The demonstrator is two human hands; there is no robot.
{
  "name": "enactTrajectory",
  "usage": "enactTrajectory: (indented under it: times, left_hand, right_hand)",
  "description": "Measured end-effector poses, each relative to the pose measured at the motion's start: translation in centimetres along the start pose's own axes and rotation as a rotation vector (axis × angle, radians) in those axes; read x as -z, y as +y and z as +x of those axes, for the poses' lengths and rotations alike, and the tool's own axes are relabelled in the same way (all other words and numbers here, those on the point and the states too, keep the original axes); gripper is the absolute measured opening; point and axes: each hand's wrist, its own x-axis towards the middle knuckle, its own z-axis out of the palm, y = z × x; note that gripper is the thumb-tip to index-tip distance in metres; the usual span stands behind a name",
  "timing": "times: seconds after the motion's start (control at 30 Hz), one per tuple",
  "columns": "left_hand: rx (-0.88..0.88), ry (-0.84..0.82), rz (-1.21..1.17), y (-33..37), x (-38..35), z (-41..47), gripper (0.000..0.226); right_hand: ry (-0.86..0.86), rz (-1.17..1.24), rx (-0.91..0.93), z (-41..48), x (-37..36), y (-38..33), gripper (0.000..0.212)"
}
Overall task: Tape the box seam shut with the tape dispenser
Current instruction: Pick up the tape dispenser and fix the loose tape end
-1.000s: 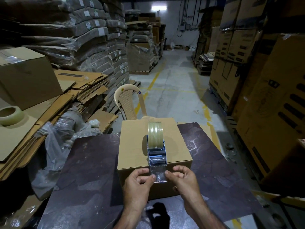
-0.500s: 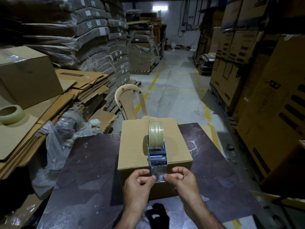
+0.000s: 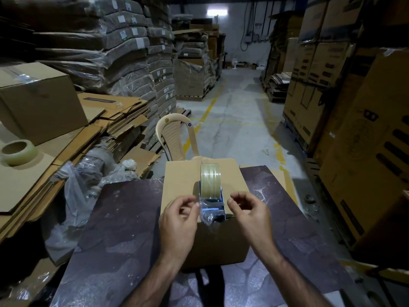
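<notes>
My left hand (image 3: 179, 220) and right hand (image 3: 250, 216) are raised side by side, fingers curled, with a gap between them.

My left hand shows its back to me, fingers bent inward, the thumb tip pointing right and lying close under the index finger; I cannot tell whether that grip pinches anything. My right hand mirrors it at about the same height, fingers loosely hooked, thumb tip pointing left, its grip holding nothing. Both forearms are bare and rise from the lower edge, leaning slightly toward each other.
</notes>
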Motion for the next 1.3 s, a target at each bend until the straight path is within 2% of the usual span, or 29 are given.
enactTrajectory:
  times: [0.13,0.37,0.67,0.9,1.03,1.13,1.23,1.3]
  left_hand:
    - [-0.002,-0.091,0.044,1.0,-0.7,2.2,0.025]
    - [0.161,-0.236,-0.013,0.4,0.0,-0.3,0.039]
    - [0.309,-0.312,-0.029,-0.4,0.0,-1.2,0.031]
    - [0.393,-0.628,0.212,0.6,2.4,0.0,0.033]
    - [0.294,-0.51,0.311,2.1,3.6,2.7,0.021]
    - [0.185,-0.363,0.266,3.1,2.6,4.3,0.015]
    - [0.072,-0.224,0.23,3.0,0.8,5.2,0.022]
    - [0.083,-0.254,0.176,2.7,-0.2,5.4,0.026]
  right_hand:
    - [-0.111,-0.07,-0.013,1.9,-0.9,-1.0,0.016]
    - [-0.108,-0.076,-0.033,2.9,-1.4,-0.7,0.015]
    - [-0.129,-0.091,-0.035,2.6,-1.3,-0.3,0.017]
    - [-0.146,-0.065,-0.043,2.7,-0.8,-0.2,0.021]
    - [-0.133,-0.078,-0.053,3.0,-0.7,-0.2,0.014]
    - [-0.156,-0.114,-0.036,3.3,-1.0,-0.6,0.022]
    - [-0.208,-0.103,-0.039,3.4,-1.3,-0.9,0.03]
    - [-0.231,-0.111,-0.043,3.5,-1.4,-0.9,0.033]
